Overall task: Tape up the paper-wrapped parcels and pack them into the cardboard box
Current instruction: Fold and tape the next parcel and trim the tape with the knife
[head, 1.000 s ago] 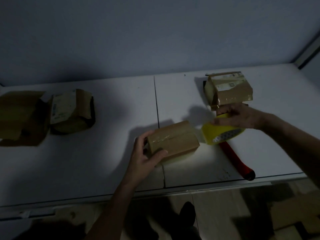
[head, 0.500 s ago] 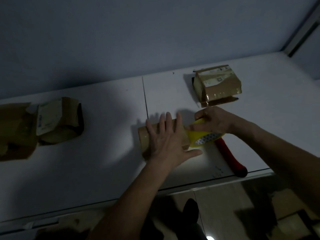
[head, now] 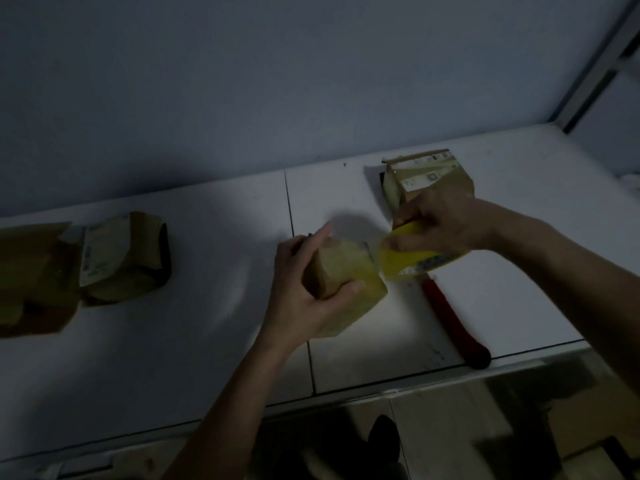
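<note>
At the middle of the white table (head: 173, 358) my left hand (head: 304, 299) grips a small brown paper-wrapped parcel (head: 349, 271), tipped up off its flat side. Right beside it my right hand (head: 440, 223) holds a yellow roll of tape (head: 412, 261), touching the parcel's right end. A second wrapped parcel with a white label (head: 429, 174) lies behind my right hand. A third wrapped parcel (head: 121, 258) lies at the left, against an open cardboard box (head: 34, 278) at the left edge of view.
A red-handled tool (head: 457, 327) lies on the table below the tape roll, its dark end at the front edge. The wall runs close behind the table. Floor and a dark shoe (head: 384, 441) show below the table's front edge.
My left hand went from lying flat on the parcel to gripping it and tipping it up. The tape roll stays at the parcel's right end. The camera shifted.
</note>
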